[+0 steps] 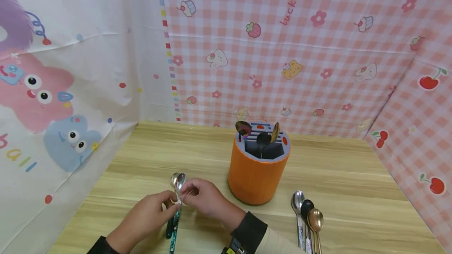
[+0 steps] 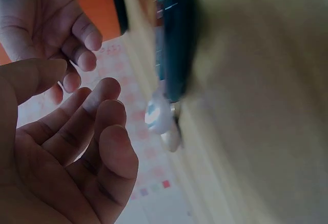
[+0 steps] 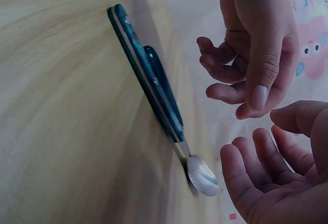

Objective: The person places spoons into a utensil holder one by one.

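In the head view my left hand [image 1: 146, 211] and right hand [image 1: 206, 200] face each other over two spoons on the table. One spoon has a teal patterned handle [image 1: 175, 230] and a silver bowl [image 3: 203, 177]. Beside and partly under it lies a second spoon with a dark handle [image 3: 156, 65]; its bowl [image 1: 174, 178] shows just left of the first. Both wrist views show the fingers of my left hand [image 2: 77, 152] and right hand [image 3: 279, 178] loosely bent, apart from the spoons, with nothing between them.
An orange round utensil holder [image 1: 256, 181] stands right of my hands, with several slots and a dark spoon [image 1: 243, 128], a black spoon [image 1: 263, 139] and a gold spoon [image 1: 276, 131] in it. Farther right lie a silver spoon [image 1: 298, 199], a black one [image 1: 307, 207] and a copper-gold one [image 1: 316, 220].
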Tool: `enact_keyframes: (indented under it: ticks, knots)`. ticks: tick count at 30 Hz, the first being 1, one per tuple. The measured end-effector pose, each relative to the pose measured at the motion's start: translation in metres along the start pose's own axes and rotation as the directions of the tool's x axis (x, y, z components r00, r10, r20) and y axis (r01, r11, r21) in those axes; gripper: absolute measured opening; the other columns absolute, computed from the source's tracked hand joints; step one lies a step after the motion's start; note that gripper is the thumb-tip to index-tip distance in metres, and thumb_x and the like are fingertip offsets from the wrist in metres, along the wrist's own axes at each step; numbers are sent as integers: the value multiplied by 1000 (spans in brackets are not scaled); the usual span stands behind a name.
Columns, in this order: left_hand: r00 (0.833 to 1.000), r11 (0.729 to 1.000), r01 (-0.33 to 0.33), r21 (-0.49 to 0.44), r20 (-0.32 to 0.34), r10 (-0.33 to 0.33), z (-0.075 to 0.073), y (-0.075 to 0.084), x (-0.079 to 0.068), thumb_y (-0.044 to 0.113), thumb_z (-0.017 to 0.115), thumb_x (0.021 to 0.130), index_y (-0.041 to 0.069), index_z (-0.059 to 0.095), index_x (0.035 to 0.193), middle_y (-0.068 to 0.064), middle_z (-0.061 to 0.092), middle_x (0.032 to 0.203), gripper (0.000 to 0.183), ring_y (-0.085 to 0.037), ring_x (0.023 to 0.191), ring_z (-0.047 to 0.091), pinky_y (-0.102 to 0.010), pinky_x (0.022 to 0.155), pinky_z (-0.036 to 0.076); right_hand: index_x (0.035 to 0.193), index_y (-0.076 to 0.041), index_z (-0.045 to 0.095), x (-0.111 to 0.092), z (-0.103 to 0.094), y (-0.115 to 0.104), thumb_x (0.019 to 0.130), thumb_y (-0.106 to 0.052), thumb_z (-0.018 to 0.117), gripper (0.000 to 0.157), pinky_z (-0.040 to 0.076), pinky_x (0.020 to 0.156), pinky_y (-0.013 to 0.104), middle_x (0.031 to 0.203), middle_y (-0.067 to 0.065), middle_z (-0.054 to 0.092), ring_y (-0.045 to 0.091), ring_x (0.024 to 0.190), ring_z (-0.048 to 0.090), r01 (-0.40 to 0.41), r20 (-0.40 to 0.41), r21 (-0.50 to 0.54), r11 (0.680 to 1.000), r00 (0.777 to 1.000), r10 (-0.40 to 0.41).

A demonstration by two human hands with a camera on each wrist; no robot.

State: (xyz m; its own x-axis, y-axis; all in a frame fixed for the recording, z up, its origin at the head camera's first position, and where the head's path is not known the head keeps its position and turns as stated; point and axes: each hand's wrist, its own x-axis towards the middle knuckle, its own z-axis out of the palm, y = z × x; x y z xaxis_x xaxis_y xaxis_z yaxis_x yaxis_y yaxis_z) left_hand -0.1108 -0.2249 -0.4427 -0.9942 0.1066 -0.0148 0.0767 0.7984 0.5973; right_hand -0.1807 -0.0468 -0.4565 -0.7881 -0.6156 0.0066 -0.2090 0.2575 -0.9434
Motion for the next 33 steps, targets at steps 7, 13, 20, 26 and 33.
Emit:
enact_keyframes:
  ticks: [7, 13, 20, 26, 33]
  knots:
    - [1000, 1000, 19, 7, 1, -19, 10, -11, -5, 29, 71, 89, 23, 60, 85, 11, 56, 67, 13, -8, 53, 46, -27, 49, 39, 99, -8, 68, 2, 7, 7, 88, -11, 69, 11, 47, 70, 25, 88, -3, 66, 11, 81, 58, -18, 31, 2, 1000, 999, 18]
    - [996, 996, 86, -6, 29, -86, 18, -15, -8, 29, 71, 89, 20, 61, 84, 8, 53, 62, 14, -10, 54, 47, -29, 51, 40, 99, -8, 68, 2, 14, 11, 89, -11, 69, 11, 46, 64, 25, 88, -3, 66, 11, 78, 57, -68, 65, 40, 997, 996, 66]
    - [992, 993, 120, 22, 33, -121, 21, -16, -9, 27, 71, 89, 19, 60, 82, 6, 51, 61, 15, -11, 53, 46, -29, 50, 38, 100, -8, 67, 4, 20, 15, 89, -9, 67, 11, 47, 60, 24, 90, -1, 66, 9, 76, 58, -104, 86, 85, 991, 992, 97]
    - [994, 993, 99, 56, 35, -101, 23, -17, -8, 28, 73, 87, 19, 57, 78, 6, 49, 59, 20, -10, 51, 43, -28, 48, 35, 98, -9, 67, 4, 23, 19, 89, -9, 67, 9, 46, 62, 24, 89, -3, 65, 8, 77, 56, -93, 88, 59, 994, 992, 88]
    - [995, 991, 91, 97, 37, -95, 25, -18, -6, 29, 73, 86, 19, 51, 73, 7, 47, 58, 28, -10, 51, 42, -28, 48, 32, 97, -8, 67, 5, 26, 22, 88, -8, 67, 9, 44, 61, 24, 87, -3, 65, 8, 77, 56, -76, 83, 49, 996, 994, 72]
